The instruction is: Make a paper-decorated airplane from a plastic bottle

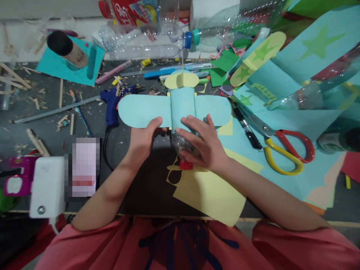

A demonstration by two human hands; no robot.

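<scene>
A toy plane point(182, 101) made from a clear plastic bottle wrapped in light blue paper lies before me, its red cap point(186, 164) towards my body. Blue paper wings point(144, 108) with rounded ends stick out on both sides, and a yellow paper tail point(181, 80) sits at the far end. My left hand point(143, 140) pinches the left wing close to the body, thumb on top and fingers mostly hidden beneath. With fingers spread over the bottle's neck end and the right wing's edge, my right hand point(206, 144) grips the plane. Yellow paper point(213, 195) lies below it.
Scissors point(281, 142) and a black marker point(247, 127) lie at right, near another paper-and-bottle plane point(258, 58). A blue glue gun point(112, 107), a phone point(84, 167) and a white power adapter point(47, 187) are at left. Plastic bottles point(146, 41) line the back.
</scene>
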